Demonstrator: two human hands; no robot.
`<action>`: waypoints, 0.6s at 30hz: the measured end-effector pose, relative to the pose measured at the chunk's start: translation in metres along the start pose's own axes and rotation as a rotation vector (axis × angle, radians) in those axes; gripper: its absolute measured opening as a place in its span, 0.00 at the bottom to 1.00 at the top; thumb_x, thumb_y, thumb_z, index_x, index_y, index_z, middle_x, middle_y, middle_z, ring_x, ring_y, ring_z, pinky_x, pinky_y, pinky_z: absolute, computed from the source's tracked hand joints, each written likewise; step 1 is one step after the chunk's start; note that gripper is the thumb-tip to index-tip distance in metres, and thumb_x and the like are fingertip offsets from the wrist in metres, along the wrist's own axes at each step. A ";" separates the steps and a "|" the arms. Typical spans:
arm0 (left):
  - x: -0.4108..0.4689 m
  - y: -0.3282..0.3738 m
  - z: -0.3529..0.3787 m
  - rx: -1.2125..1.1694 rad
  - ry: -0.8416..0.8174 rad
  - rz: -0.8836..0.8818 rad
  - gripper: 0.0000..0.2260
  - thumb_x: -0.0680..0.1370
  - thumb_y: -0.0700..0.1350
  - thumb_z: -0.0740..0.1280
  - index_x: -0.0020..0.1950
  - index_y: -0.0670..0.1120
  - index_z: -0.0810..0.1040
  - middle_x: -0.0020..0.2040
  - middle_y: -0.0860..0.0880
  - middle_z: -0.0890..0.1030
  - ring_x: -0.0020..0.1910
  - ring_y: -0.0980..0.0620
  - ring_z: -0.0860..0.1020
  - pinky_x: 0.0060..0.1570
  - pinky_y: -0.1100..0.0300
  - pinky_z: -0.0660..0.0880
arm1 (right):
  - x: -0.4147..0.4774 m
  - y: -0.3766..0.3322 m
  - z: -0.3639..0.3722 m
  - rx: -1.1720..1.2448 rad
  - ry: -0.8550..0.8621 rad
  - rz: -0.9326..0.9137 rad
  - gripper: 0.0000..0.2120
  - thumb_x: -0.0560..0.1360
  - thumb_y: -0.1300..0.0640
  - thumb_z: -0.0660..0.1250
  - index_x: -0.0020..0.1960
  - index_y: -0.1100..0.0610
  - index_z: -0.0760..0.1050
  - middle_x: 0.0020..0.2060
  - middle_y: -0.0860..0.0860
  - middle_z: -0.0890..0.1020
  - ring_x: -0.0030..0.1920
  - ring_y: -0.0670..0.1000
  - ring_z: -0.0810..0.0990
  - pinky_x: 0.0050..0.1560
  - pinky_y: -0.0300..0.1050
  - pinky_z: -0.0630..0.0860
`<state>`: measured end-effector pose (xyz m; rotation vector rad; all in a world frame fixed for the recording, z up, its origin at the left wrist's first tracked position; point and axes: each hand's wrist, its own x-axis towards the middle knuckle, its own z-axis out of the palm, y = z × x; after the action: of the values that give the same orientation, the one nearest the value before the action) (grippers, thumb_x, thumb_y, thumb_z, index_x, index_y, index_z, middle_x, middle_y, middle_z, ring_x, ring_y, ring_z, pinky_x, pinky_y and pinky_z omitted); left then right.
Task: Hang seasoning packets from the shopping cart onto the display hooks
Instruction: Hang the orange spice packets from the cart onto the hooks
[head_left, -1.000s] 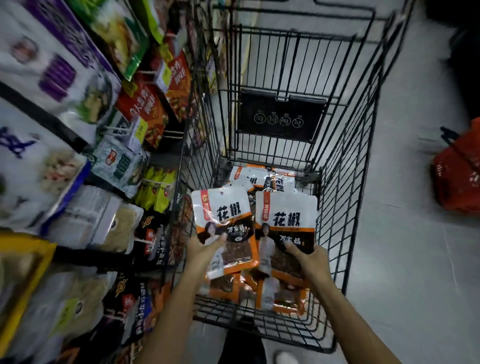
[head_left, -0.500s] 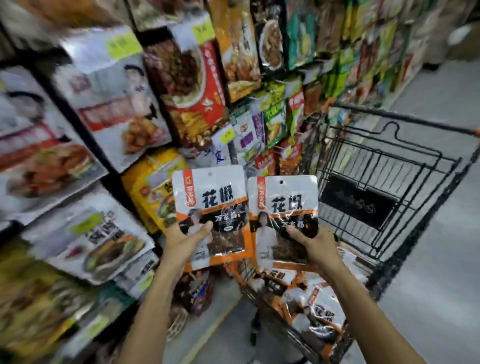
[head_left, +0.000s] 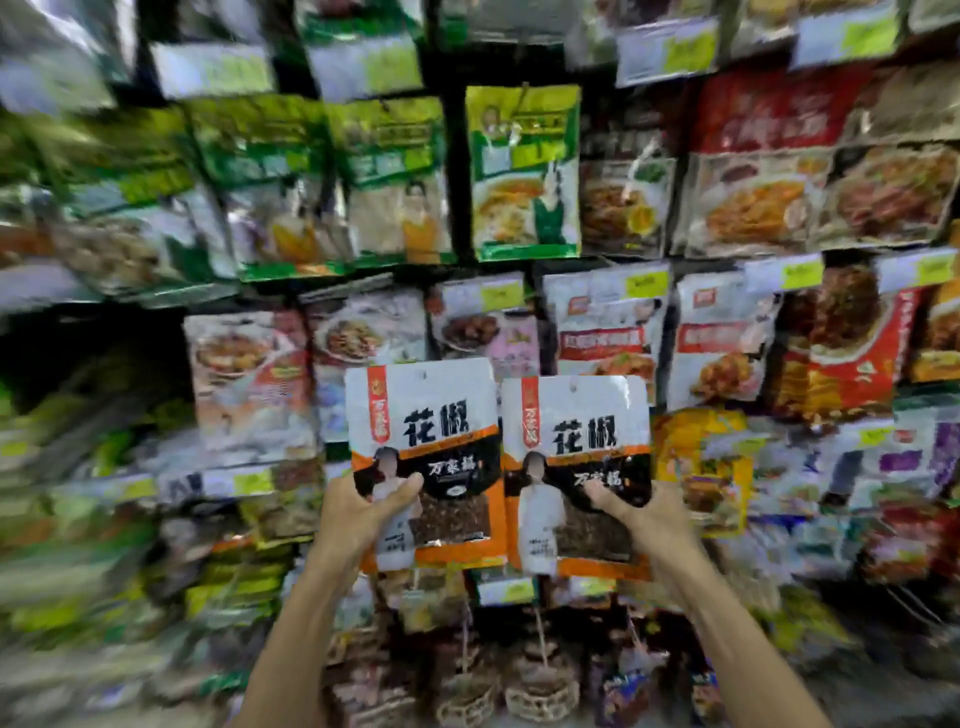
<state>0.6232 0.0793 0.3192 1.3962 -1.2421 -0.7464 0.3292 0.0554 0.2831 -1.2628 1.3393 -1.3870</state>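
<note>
Two white-and-orange seasoning packets with black characters are held upright side by side in front of the display wall. My left hand (head_left: 363, 512) grips the left packet (head_left: 423, 415) at its lower left corner, thumb across the front. My right hand (head_left: 641, 519) grips the right packet (head_left: 576, 431) at its lower right edge. Each packet has a small hang hole at its top edge. The shopping cart is out of view. The display hooks are hidden behind hanging packets.
The wall is densely hung with rows of other seasoning packets: green ones (head_left: 524, 171) above, red and white ones (head_left: 608, 322) to the right, yellow ones (head_left: 701, 467) beside my right hand. Yellow price tags (head_left: 647, 283) sit above the rows. Dark packets hang low down.
The view swung from the cart to face the display wall. Both hands lifted a packet each out of the cart and now hold them up before the hung rows.
</note>
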 end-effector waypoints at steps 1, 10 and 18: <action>-0.002 -0.001 -0.027 0.009 0.034 -0.023 0.22 0.66 0.53 0.74 0.30 0.38 0.67 0.21 0.49 0.69 0.24 0.54 0.73 0.32 0.48 0.65 | -0.003 -0.008 0.026 0.012 -0.043 -0.009 0.19 0.55 0.38 0.75 0.34 0.53 0.82 0.30 0.44 0.84 0.32 0.41 0.81 0.31 0.34 0.74; -0.012 -0.033 -0.267 0.030 0.242 -0.003 0.23 0.65 0.57 0.76 0.35 0.40 0.69 0.30 0.39 0.67 0.32 0.43 0.70 0.34 0.49 0.68 | -0.054 -0.058 0.255 0.090 -0.336 -0.092 0.15 0.68 0.48 0.75 0.53 0.47 0.79 0.49 0.43 0.83 0.51 0.45 0.80 0.52 0.47 0.75; 0.014 -0.069 -0.423 0.031 0.274 -0.017 0.23 0.61 0.61 0.76 0.39 0.46 0.71 0.35 0.44 0.72 0.36 0.48 0.71 0.36 0.51 0.68 | -0.086 -0.077 0.410 0.100 -0.375 -0.093 0.14 0.68 0.49 0.76 0.51 0.52 0.79 0.47 0.49 0.84 0.52 0.52 0.81 0.55 0.51 0.75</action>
<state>1.0371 0.1856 0.3541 1.4805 -1.0319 -0.5277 0.7526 0.0752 0.3222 -1.4468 0.9555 -1.1889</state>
